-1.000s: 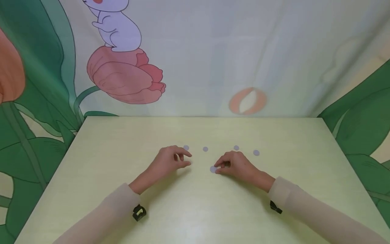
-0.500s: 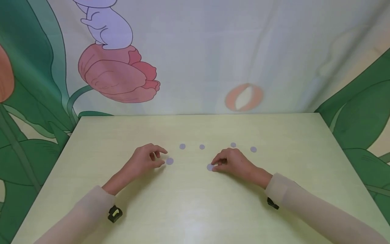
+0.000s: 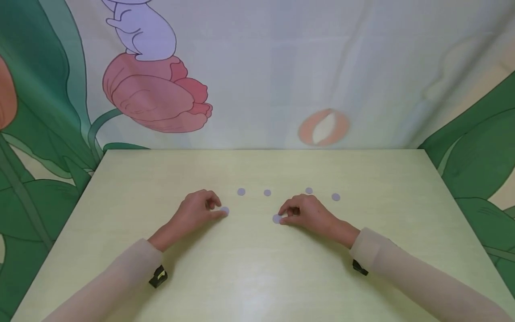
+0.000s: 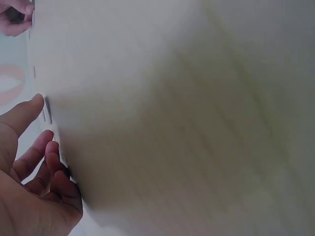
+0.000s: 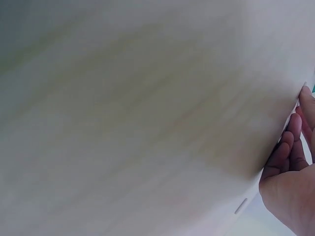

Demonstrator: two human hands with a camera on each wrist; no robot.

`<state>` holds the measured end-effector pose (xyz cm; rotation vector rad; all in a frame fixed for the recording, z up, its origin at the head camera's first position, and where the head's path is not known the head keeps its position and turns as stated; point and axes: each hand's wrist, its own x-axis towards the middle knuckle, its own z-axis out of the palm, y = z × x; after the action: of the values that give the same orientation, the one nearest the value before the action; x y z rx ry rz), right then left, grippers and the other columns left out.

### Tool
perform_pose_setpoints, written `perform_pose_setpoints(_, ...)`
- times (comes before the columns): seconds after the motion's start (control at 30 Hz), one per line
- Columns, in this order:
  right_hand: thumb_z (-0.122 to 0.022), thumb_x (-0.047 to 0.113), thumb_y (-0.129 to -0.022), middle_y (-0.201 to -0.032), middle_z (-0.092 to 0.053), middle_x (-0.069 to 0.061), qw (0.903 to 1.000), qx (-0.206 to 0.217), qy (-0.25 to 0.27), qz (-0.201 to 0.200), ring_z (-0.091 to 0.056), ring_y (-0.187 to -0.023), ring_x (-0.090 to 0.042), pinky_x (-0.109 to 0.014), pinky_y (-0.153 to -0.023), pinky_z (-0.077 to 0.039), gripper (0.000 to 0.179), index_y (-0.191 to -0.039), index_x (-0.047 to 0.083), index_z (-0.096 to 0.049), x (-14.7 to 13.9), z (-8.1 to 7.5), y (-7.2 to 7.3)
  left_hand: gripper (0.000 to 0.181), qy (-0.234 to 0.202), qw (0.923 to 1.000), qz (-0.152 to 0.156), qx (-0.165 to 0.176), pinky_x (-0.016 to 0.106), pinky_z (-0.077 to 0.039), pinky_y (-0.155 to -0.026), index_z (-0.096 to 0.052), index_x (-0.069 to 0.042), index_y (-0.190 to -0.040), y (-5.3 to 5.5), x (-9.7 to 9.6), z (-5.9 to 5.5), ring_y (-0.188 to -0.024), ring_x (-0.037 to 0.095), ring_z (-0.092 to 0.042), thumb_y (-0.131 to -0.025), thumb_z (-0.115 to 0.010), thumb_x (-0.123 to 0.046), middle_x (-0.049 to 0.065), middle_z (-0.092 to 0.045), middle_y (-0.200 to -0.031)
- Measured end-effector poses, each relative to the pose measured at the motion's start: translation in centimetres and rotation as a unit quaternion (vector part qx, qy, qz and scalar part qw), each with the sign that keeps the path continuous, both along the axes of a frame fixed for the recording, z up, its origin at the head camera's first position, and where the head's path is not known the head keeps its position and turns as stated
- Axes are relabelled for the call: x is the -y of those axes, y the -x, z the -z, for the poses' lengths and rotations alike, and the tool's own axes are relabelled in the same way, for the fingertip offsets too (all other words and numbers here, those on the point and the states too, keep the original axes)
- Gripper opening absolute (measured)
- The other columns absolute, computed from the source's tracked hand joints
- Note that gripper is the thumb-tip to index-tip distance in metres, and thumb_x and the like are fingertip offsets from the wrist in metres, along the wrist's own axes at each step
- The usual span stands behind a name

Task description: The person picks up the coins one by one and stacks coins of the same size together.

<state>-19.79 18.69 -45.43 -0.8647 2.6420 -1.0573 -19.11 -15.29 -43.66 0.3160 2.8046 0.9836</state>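
In the head view, my left hand (image 3: 198, 209) is low over the table, its thumb and curled index finger at the edges of a small flat lilac-grey disc (image 3: 225, 210). The left wrist view has that disc (image 4: 47, 109) edge-on beside the thumb tip. Farther right, my right hand (image 3: 310, 213) pinches a second such disc (image 3: 277, 218) by its right side, with part of it uncovered on the left. The right wrist view shows the fingers (image 5: 294, 125) bent close to the tabletop; the pinched disc is mostly hidden there.
Behind the hands lie several smaller lilac-grey discs, among them one at left (image 3: 241, 192), another beside it (image 3: 267, 192), and a rightmost disc (image 3: 335, 197). The pale table (image 3: 257, 277) ends at a printed curtain (image 3: 257, 89). Black wrist cameras hang under both sleeves.
My left hand has moved left from near the smaller discs to the larger left disc, and its fingers have drawn in around it. The right hand stays on its disc.
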Motion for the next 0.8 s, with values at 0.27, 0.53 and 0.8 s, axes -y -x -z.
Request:
perform_pose_setpoints(0.27,-0.085,0.023,-0.084,-0.075,-0.06,0.012,1.0,0.0,0.002,-0.003,-0.053,-0.075,-0.011,-0.025,-0.071,-0.046,0.015,-0.096,0.019,-0.078,0.1,-0.4,-0.1,0.016,-0.001,0.9994,0.03,-0.015,0.033,-0.044,-0.071,-0.074,-0.011,-0.097,-0.1,-0.1,0.2,-0.079,0.019,-0.051,-0.087,-0.082,-0.021,0.004,-0.06,-0.085)
perform_pose_setpoints(0.53,-0.085,0.022,-0.084,-0.075,-0.06,0.011,1.0,0.001,0.003,-0.001,-0.053,-0.076,-0.011,-0.025,-0.071,-0.046,0.014,-0.096,0.018,-0.078,0.2,-0.3,-0.2,0.028,-0.024,0.9978,0.054,-0.03,0.033,-0.046,-0.074,-0.073,-0.009,-0.109,-0.3,0.7,0.4,-0.081,0.019,-0.053,-0.085,-0.084,-0.018,0.004,-0.06,-0.088)
perform_pose_setpoints(0.8,-0.085,0.021,-0.084,-0.077,-0.061,0.011,1.0,-0.004,0.003,0.001,-0.054,-0.076,-0.011,-0.025,-0.072,-0.047,0.014,-0.096,0.018,-0.079,0.1,-0.3,-0.2,0.028,-0.055,0.9965,0.04,-0.048,0.029,-0.046,-0.072,-0.078,-0.01,-0.104,-0.6,1.3,1.1,-0.079,0.018,-0.053,-0.08,-0.088,-0.019,0.004,-0.061,-0.086)
